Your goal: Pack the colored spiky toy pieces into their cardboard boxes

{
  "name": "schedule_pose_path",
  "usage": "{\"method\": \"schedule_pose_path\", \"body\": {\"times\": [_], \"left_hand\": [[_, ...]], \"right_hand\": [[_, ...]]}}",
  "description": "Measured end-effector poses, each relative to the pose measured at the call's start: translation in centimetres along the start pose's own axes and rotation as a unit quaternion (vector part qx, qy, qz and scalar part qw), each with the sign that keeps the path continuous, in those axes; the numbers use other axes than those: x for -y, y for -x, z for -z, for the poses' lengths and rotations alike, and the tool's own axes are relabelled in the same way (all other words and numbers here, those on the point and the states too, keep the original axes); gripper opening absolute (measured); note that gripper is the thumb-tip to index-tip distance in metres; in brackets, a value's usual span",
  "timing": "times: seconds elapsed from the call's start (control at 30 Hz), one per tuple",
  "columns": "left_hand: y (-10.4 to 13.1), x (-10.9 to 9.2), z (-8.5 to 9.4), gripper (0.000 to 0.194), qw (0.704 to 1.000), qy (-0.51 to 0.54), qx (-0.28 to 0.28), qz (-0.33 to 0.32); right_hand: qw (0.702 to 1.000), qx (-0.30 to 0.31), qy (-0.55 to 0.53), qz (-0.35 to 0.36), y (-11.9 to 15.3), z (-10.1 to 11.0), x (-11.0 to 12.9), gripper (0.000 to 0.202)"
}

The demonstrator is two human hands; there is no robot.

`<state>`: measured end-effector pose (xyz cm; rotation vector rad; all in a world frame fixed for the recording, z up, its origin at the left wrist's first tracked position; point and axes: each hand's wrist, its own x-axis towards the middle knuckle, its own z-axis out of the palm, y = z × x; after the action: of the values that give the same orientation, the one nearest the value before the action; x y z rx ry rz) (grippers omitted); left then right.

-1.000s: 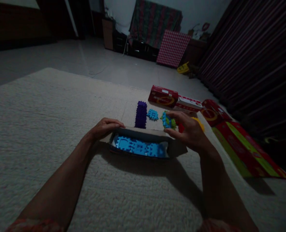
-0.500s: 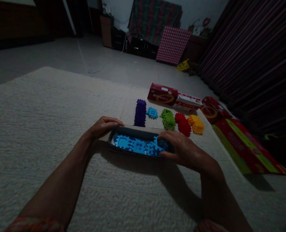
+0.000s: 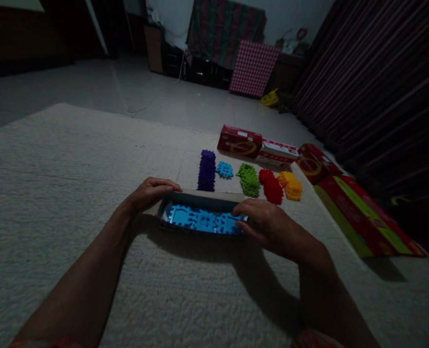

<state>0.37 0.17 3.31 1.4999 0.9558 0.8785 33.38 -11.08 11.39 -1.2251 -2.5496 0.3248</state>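
A long narrow open cardboard box (image 3: 214, 199) lies on the pale quilted mat in front of me. Flat blue interlocking toy pieces (image 3: 203, 220) with notched edges sit in a row inside it. My left hand (image 3: 151, 194) grips the box at its far left corner, fingers along the rim. At the right end my right hand (image 3: 272, 222) reaches in, thumb and fingers closed around a blue piece (image 3: 230, 223), which lies nearly level with the others. My right fingers cover part of the box's right end.
Beyond the box stand a purple stack (image 3: 207, 170), one blue piece (image 3: 225, 169), and green (image 3: 249, 180), red (image 3: 271, 186) and yellow piles (image 3: 290, 185). Red cartons (image 3: 239, 142) line the mat's far right side. A larger red-green box (image 3: 366, 217) lies at right.
My right hand has lowered the blue piece from a tilted, raised position to nearly flat in the box. My left hand stays on the corner. The view has shifted slightly.
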Motion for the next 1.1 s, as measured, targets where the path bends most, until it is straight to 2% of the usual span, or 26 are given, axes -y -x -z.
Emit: {"method": "schedule_pose_path", "body": {"times": [0.13,0.23,0.37,0.47,0.6,0.73,1.1], "left_hand": [[0.0,0.3,0.2,0.016,1.000,0.005,0.004,-0.004],[0.0,0.5,0.3,0.017,1.000,0.001,0.010,-0.007],[-0.1,0.9,0.4,0.017,1.000,0.013,0.016,-0.005],[-0.2,1.2,0.4,0.017,1.000,0.016,0.017,-0.008],[-0.2,1.1,0.5,0.016,1.000,0.009,0.018,-0.010],[-0.2,0.8,0.4,0.017,1.000,0.011,0.018,-0.011],[-0.2,0.8,0.4,0.017,1.000,0.014,0.020,-0.006]], "right_hand": [[0.998,-0.044,-0.035,-0.013,-1.3,1.6,-1.1,0.016],[0.995,-0.071,-0.045,-0.048,-3.6,1.9,-4.6,0.016],[0.990,-0.079,-0.012,-0.118,-7.5,-0.1,-11.0,0.023],[0.988,-0.052,0.049,-0.138,-10.0,-2.1,-14.1,0.037],[0.983,0.013,0.118,-0.143,-11.7,-3.6,-14.5,0.053],[0.979,0.041,0.135,-0.150,-12.3,-4.1,-14.1,0.060],[0.983,-0.004,0.118,-0.138,-12.3,-5.5,-14.9,0.048]]}}
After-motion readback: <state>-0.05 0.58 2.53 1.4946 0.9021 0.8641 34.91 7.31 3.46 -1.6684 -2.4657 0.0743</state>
